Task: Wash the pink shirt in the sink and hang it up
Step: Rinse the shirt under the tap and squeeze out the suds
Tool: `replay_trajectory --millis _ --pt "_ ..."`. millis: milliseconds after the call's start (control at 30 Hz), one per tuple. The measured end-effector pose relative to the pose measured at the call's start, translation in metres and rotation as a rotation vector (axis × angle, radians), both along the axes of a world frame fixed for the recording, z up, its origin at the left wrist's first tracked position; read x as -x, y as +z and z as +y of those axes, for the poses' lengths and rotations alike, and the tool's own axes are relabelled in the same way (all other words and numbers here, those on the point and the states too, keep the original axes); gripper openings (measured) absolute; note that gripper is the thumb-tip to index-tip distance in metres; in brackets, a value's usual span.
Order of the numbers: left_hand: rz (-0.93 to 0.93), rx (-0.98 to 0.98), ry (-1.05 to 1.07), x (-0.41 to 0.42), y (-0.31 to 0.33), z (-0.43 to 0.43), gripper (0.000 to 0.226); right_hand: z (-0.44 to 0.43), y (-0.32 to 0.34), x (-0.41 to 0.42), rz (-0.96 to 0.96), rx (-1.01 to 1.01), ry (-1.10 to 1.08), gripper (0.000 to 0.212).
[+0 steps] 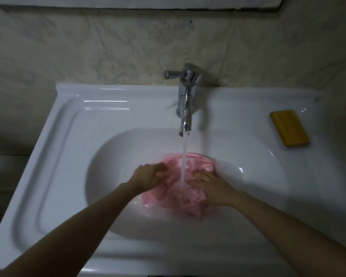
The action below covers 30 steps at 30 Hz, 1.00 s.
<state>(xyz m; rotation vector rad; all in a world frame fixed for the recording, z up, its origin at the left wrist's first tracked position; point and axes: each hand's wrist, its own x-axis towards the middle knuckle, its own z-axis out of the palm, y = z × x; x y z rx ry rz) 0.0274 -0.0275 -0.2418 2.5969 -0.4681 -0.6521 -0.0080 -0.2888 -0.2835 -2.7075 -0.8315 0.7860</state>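
Left grip point(148, 177), a bare hand, has its fingers curled into the left edge of the pink shirt point(172, 198), bunching the wet cloth, though motion blur softens the fingertips. Right grip point(212, 188), the other bare hand, lies wide on the right side of the same shirt, its fingers stretched out fairly flat and pointing left across the fabric, pressing on it rather than closing round it. Both forearms are bare and reach in from the near edge, one from each lower corner. The pink shirt sits crumpled in a heap at the bottom of the white sink point(88, 136), in the middle of the basin, soaked and partly under shallow water, between and beneath the two hands. A stream of water point(185, 148) falls from the chrome faucet point(186, 100) and lands on the shirt in the gap between the hands. The faucet stands at the far middle of the sink, its spout pointing toward the near side, and its lever handle point(171, 74) sticks out to the left. On the flat far-right ledge of the sink, well apart from the basin, lies a yellow bar of soap point(290, 127), set at a slant. Behind the sink rises a pale marble-patterned wall point(88, 47).
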Motion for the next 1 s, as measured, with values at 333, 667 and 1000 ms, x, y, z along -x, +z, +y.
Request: replay_trajectory --millis 333,667,1000 --pt "-0.374 0.560 0.491 -0.077 0.153 -0.003 0.051 -0.026 0.035 0.039 0.108 -0.129 -0.482 0.041" --pt "-0.538 0.525 0.285 -0.093 0.203 -0.040 0.020 -0.048 0.045 0.057 0.277 0.063 -0.383 0.041" --pt "-0.645 0.203 0.259 -0.108 0.199 -0.034 0.033 -0.038 0.044 0.034 0.305 0.118 -0.424 0.034"
